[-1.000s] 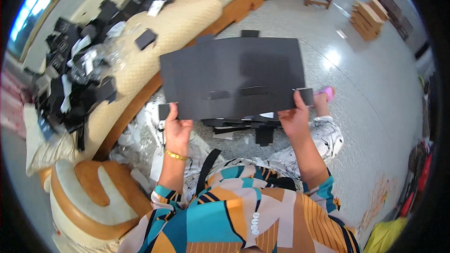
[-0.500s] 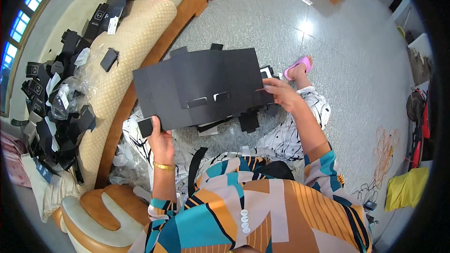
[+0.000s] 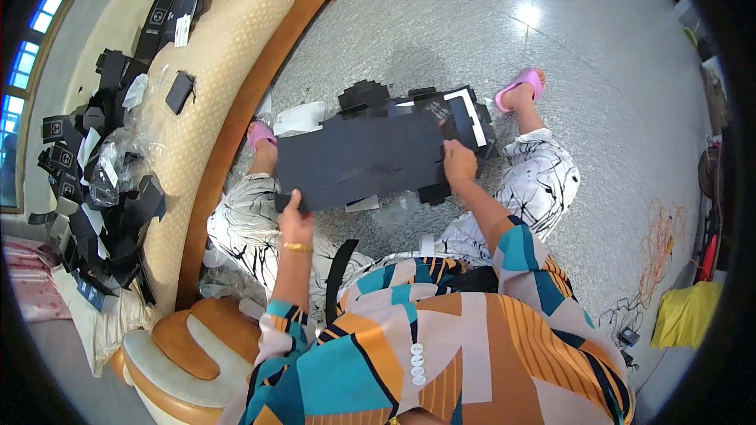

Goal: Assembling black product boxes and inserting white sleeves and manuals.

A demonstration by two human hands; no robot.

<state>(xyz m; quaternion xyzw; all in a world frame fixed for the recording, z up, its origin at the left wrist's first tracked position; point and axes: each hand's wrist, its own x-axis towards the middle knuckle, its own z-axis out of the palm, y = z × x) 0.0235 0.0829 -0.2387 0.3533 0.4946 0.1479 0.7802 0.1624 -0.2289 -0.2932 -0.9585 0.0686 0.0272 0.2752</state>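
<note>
A wide black cardboard sheet (image 3: 358,159) lies level between my hands, above the floor and between my spread legs. My left hand (image 3: 296,222) grips its near left corner, thumb on top and fingers hidden underneath. At the right edge, my right hand (image 3: 460,164) is closed on the same sheet, its fingers curled. Just beyond and partly under the sheet is a pile of flattened black cardboard pieces (image 3: 367,99), with a white-edged piece (image 3: 470,120) at its right side. A whitish piece (image 3: 300,117) lies to the left of the pile.
Along the left runs a cream sofa (image 3: 228,31) with a heap of black boxes, papers and clear plastic (image 3: 118,169) on it. A small black pouch (image 3: 181,93) sits apart there. Orange cord (image 3: 655,244) and a yellow cloth (image 3: 687,315) lie on the right.
The sheet has come down onto the pile and shifted right, and it now looks narrower, its cut-outs no longer plain. Both hands have moved with it.
</note>
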